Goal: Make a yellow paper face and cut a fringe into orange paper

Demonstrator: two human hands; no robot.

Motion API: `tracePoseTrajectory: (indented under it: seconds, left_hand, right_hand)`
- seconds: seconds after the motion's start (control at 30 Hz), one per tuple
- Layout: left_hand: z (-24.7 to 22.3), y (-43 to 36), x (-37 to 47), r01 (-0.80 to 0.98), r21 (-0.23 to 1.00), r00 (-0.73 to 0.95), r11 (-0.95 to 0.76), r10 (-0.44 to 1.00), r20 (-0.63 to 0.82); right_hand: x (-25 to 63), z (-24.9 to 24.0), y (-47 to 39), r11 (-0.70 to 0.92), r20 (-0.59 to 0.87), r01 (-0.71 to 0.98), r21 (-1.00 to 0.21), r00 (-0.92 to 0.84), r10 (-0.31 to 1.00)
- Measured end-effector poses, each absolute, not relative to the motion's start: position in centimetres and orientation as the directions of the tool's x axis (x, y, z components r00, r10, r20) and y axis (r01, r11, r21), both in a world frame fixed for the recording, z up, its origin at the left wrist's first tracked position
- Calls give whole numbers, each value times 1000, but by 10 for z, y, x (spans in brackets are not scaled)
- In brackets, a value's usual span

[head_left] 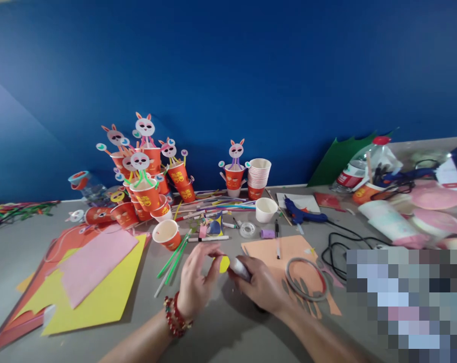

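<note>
In front of me, my left hand (200, 275), with a red bead bracelet (174, 316) at its wrist, pinches a small yellow paper piece (224, 263). Close beside it, my right hand (262, 284) is closed round a pale, rounded tool (240, 268); the fingers hide most of it, so its kind is unclear. The tool's tip is right by the paper's edge. Green sticks (175, 262) lie left of my left hand, near an orange paper cup (167, 234). Peach paper (264, 247) with a grey ring (306, 279) on it lies to the right.
Decorated cups with rabbit faces (145, 194) stand at the back left, near stacked cups (259, 176). Coloured paper sheets (115, 292) lie left. A blue glue gun (302, 212) with a black cable (332, 242) and a plastic bottle (351, 174) are at right.
</note>
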State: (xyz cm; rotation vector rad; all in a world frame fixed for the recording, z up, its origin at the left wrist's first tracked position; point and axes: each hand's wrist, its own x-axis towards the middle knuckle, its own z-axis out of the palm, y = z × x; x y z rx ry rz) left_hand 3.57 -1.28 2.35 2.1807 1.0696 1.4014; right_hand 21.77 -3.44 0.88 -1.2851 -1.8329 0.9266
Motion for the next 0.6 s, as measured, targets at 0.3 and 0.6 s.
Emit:
tracePoseTrajectory:
  seconds: [0.3,0.6]
  left_hand:
    - [26,-21,32,502,214,464,-838,470,751]
    - [18,-28,26,395,313,406,-864,469,784]
  right_hand:
    - [214,4,-36,169,104,162,-972,-350,931]
    - [217,5,-37,106,65,109,-988,-327,943]
